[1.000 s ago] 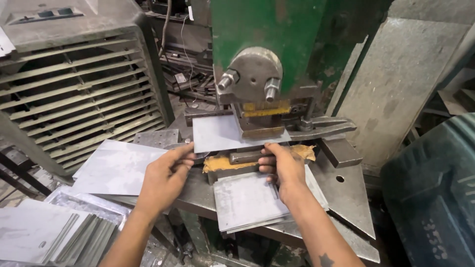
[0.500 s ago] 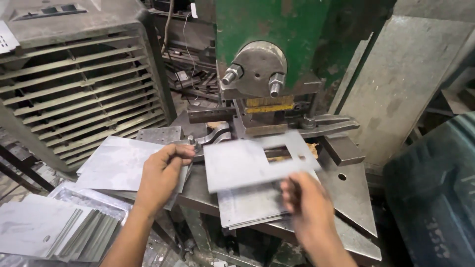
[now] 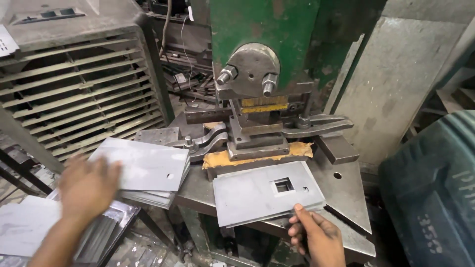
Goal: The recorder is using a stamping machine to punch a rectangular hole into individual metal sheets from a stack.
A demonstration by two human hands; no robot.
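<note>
My right hand (image 3: 314, 236) pinches the near edge of a grey metal sheet (image 3: 257, 194) with a square hole punched in it. That sheet lies on top of a small pile on the press table (image 3: 349, 184), just in front of the die (image 3: 258, 143). My left hand (image 3: 87, 184), blurred, hovers with fingers apart over the left edge of a stack of plain grey sheets (image 3: 146, 170) to the left of the press. It holds nothing that I can see.
The green punch press (image 3: 264, 44) rises behind the table with two bolts on its ram. A louvred metal cabinet (image 3: 74, 84) stands at the left. More sheets (image 3: 29, 222) lie low at the left. A dark blue-green drum (image 3: 435, 198) is at the right.
The punched sheet came out from under the die and now rests on the pile in front, in my right hand. My left hand has swung left and down toward the stack of plain sheets.
</note>
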